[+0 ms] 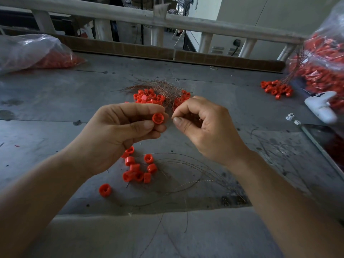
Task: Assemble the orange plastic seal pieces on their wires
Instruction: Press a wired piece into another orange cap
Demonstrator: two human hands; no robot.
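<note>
- The left hand grips one orange seal piece between thumb and fingertips, above the middle of the worktop.
- The right hand has its fingers curled, with thumb and forefinger pinched together just beside that piece (whether a wire lies between them is too fine to tell).
- Loose seal pieces and thin wires lie toward the near edge, below the hands.
- A heap of pieces tangled with copper strands sits beyond the hands.
- A clear bag of orange parts rests at the far left corner.
</note>
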